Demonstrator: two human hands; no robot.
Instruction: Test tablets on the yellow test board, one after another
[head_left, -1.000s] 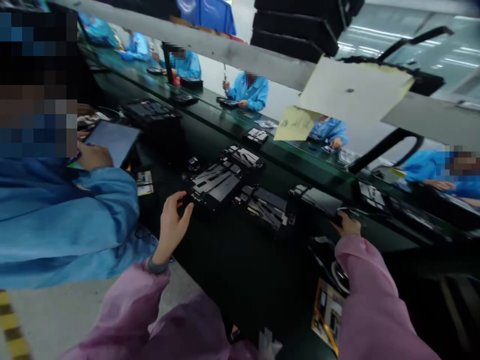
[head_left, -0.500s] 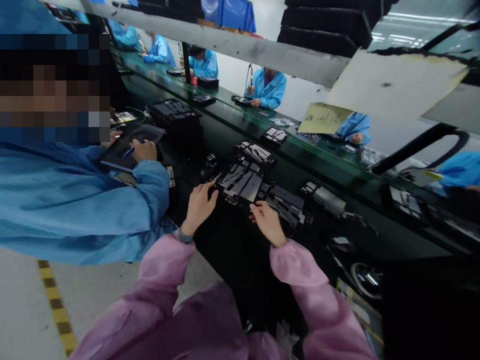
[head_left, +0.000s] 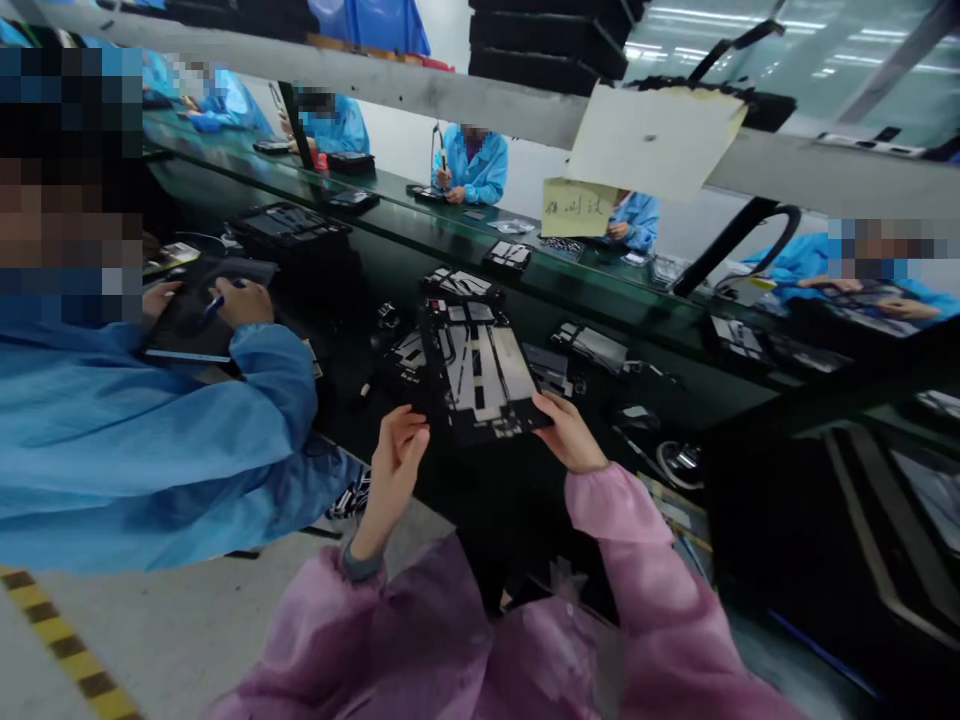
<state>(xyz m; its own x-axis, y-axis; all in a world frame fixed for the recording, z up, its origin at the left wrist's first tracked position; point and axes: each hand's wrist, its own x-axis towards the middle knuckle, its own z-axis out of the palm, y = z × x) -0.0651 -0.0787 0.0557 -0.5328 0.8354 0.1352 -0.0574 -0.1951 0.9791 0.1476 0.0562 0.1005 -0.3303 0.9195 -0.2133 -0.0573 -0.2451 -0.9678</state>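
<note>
An opened tablet (head_left: 491,365), its silver battery panels and dark cables showing, is tilted up above the dark bench. My right hand (head_left: 571,430) grips its near right corner, thumb on top and the other fingers hidden underneath. To the near left of the tablet, my left hand (head_left: 399,450) hangs apart from it, fingers bent but spread from the thumb, with nothing in them. Behind the tablet another opened tablet (head_left: 459,282) lies on the bench. A further one (head_left: 409,355) shows partly at its left edge, and one more (head_left: 553,368) at its right.
At left a co-worker in a blue smock (head_left: 225,400) holds a pen over a dark tablet (head_left: 202,325). A silver-panelled device (head_left: 592,345) and a round shiny object (head_left: 679,462) lie to the right. A shelf beam (head_left: 420,85) crosses above, with hanging paper (head_left: 652,140).
The tablet has been lifted off the bench by my right hand and tilted toward me. My left hand has drawn back from it. The whole view has swung to the right.
</note>
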